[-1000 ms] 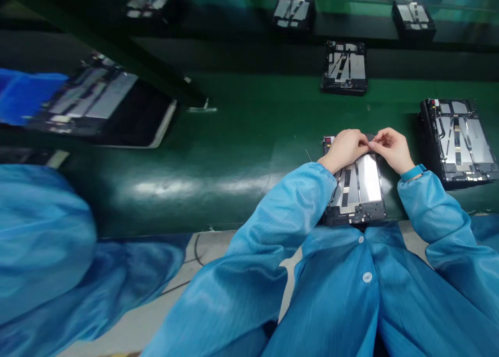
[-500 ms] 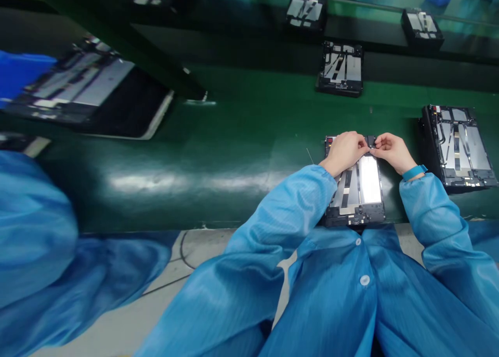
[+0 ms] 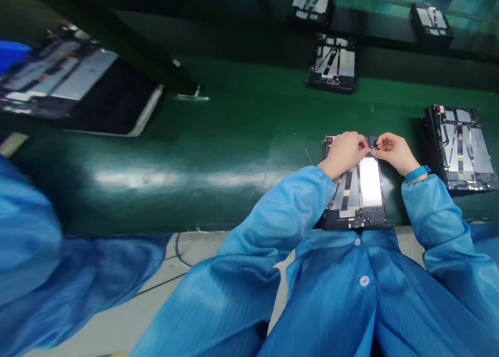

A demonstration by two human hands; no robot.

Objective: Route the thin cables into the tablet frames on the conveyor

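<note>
Both my hands sit at the far end of an open tablet housing [image 3: 356, 193], a black frame with silver panels and dark strips inside. My left hand [image 3: 343, 153] rests over the frame's far left corner, its fingertips reaching to the middle. My right hand [image 3: 393, 153] comes in from the other side, with a teal wrist strap [image 3: 417, 173] on its wrist. Between the fingertips of both hands is a small black part [image 3: 371, 142], mostly hidden by them. Blue smock sleeves cover both my arms.
A green conveyor belt [image 3: 234, 107] carries similar open housings, one [image 3: 460, 149] just right of my hands and another [image 3: 332, 65] beyond them. A co-worker's blue sleeve [image 3: 27, 232] fills the lower left. A dark rail [image 3: 117, 35] crosses the upper left.
The view has swung slightly, so the surrounding housings and the co-worker's sleeve sit further left. My hands stay pinched together at the same spot on the housing.
</note>
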